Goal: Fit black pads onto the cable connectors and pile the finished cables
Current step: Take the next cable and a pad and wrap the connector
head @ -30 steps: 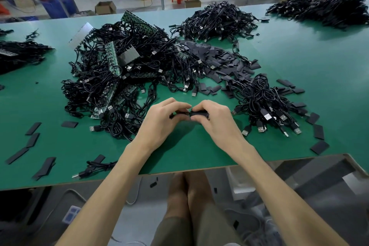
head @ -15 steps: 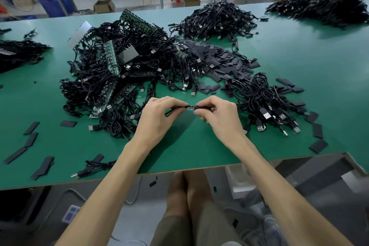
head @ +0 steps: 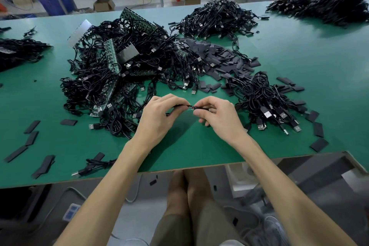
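Drawn slightly apart now, your left hand [head: 159,115] pinches the cable [head: 180,106] and right hand [head: 218,119] the pad [head: 201,108]: line them up, push squarely

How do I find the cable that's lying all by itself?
On the green table, go to the near edge, down-left of the left hand. One black cable lies there alone, apart from the tangled heaps, its plug pointing at the edge.

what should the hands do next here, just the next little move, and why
Probably slide the black pad pinched in the right hand leftward over the connector the left hand pinches. They line up end to end above the table, and a bit of connector shows bare between the hands, so the pad looks not yet seated.
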`<act>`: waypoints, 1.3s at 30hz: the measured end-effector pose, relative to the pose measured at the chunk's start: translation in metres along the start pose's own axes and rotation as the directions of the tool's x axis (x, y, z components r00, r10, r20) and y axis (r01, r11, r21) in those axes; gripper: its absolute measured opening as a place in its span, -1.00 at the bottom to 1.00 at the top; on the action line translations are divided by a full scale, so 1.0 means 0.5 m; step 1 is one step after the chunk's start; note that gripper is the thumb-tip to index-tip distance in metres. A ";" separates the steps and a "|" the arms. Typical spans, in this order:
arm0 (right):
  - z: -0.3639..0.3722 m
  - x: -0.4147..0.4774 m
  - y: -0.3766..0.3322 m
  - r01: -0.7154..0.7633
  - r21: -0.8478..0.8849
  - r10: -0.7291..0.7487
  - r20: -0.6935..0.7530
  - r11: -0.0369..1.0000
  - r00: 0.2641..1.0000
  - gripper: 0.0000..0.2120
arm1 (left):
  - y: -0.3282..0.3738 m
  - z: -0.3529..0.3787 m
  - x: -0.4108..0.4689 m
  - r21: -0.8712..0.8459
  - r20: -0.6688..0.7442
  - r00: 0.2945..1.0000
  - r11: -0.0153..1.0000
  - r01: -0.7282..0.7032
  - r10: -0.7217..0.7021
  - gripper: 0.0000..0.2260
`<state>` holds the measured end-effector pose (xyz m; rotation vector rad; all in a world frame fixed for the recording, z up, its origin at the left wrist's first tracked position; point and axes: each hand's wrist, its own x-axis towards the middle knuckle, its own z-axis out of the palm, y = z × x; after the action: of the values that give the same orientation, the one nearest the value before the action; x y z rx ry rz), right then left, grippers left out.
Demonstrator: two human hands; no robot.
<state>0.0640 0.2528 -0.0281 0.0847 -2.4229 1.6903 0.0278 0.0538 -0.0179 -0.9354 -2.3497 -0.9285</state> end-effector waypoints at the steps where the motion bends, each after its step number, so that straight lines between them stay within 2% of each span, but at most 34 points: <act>1: 0.000 0.000 0.000 0.002 -0.001 -0.002 0.005 1.000 1.000 -0.81 | 0.000 0.000 0.000 0.001 0.001 1.000 1.000 0.001 -0.001 -0.92; 12: 0.005 0.001 -0.006 0.060 -0.111 -0.056 0.034 0.992 0.998 -0.87 | -0.003 0.003 0.003 0.050 0.049 0.999 0.999 -0.020 0.017 -0.92; 18: 0.003 0.001 -0.007 0.039 -0.084 -0.035 0.044 0.996 0.998 -0.91 | -0.005 0.004 0.003 0.043 0.050 0.999 0.999 -0.022 0.020 -0.92; 31: 0.003 0.000 0.000 0.052 -0.087 -0.045 0.083 0.995 0.996 -0.85 | -0.009 0.006 0.000 -0.005 0.073 0.996 0.999 -0.044 0.044 -0.90; 35: 0.004 0.000 0.000 0.077 -0.109 -0.069 0.082 0.991 0.994 -0.84 | -0.005 0.005 0.002 0.008 0.068 0.998 1.000 -0.020 0.019 -0.91; 39: 0.005 0.002 0.002 0.054 -0.099 -0.051 0.040 0.994 0.998 -0.93 | -0.005 0.000 0.006 -0.093 0.048 0.998 0.995 0.044 -0.039 -0.92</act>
<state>0.0627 0.2510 -0.0299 0.1658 -2.5050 1.5560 0.0240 0.0535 -0.0172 -0.9575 -2.3905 -1.0531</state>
